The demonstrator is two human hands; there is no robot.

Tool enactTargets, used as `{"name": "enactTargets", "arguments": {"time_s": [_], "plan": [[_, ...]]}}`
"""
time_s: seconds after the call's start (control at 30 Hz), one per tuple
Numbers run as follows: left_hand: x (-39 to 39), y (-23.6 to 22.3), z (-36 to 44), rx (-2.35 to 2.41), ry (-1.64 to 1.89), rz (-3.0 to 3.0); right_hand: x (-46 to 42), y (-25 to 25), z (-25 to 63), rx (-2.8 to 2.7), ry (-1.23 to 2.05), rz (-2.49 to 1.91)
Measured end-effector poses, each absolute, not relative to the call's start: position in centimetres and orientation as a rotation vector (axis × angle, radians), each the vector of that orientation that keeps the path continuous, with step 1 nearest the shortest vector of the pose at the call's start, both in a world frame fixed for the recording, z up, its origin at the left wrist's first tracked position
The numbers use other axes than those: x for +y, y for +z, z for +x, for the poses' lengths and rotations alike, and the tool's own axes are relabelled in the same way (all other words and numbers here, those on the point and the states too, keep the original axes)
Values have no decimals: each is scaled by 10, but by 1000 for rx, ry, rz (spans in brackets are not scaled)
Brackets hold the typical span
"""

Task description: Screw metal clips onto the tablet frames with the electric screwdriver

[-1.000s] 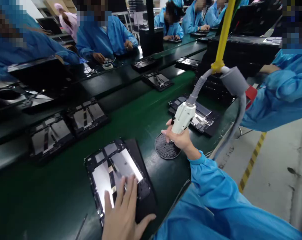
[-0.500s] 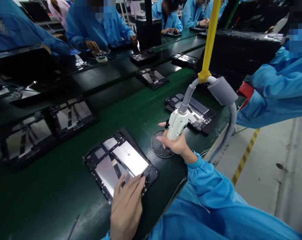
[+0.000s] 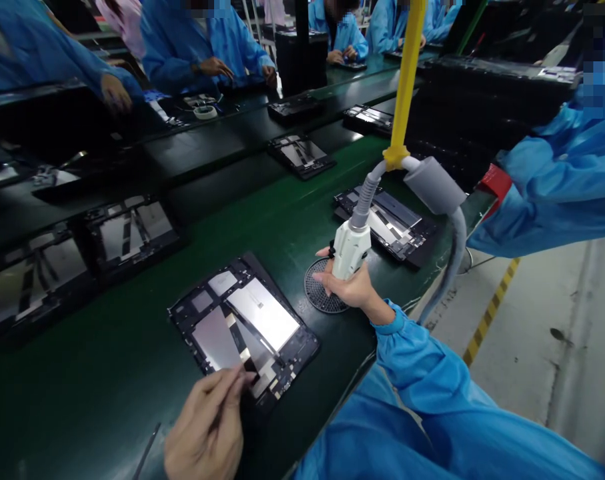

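Note:
An opened tablet (image 3: 202, 300) lies on the dark green bench, its battery and boards exposed. At its lower left edge my left hand (image 3: 207, 423) is closed, thumb and fingertips pinched together beside the lower end of a black ribbon cable (image 3: 241, 337). Whatever sits between those fingertips is hidden. My right hand (image 3: 355, 285) wraps round a white electric screwdriver (image 3: 351, 248), which hangs by a grey cable from a yellow strap (image 3: 407, 80). The bit is out of sight. Below that hand lies a round black perforated disc (image 3: 318, 293), partly covered.
Several more opened tablets lie on the bench, one (image 3: 395, 227) beyond the screwdriver and one (image 3: 137, 230) to the left. A thin dark tool (image 3: 147, 450) is at the near left. Co-workers in blue smocks (image 3: 197, 47) sit opposite; a blue sleeve (image 3: 567, 190) reaches in from the right.
My left hand has moved left and down, off the tablet's lower middle, and its fingers have drawn into a pinch. My right hand and the screwdriver are nearly unchanged.

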State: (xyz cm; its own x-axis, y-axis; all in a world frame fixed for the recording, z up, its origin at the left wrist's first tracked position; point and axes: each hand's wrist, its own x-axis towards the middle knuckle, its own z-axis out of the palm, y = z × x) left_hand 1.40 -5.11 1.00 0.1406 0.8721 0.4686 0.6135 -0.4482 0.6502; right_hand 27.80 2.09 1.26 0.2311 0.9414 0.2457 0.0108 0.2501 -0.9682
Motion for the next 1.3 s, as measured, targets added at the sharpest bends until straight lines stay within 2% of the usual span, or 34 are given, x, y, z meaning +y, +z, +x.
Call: {"name": "enactTargets", "arguments": {"time_s": [0.2,0.3,0.57,0.8,1.0,1.2,1.3], "plan": [[-56,11,-7,1815,1193,1631,20,11,280,-1203,701,-1144],[-56,7,-13,1890,1233,1491,20,8,282,-1216,723,-1150],[-45,-3,-28,1608,1144,1283,14,23,283,-1344,489,-1117],[-40,1,-33,1521,1125,1149,12,53,257,-1294,703,-1002],[-29,5,-41,1285,1085,575,15,64,235,-1368,779,-970],[-15,8,-56,1506,1118,991,20,71,215,-1481,819,-935],[-7,9,-55,1437,1086,954,24,73,198,-1471,872,-910]]}}
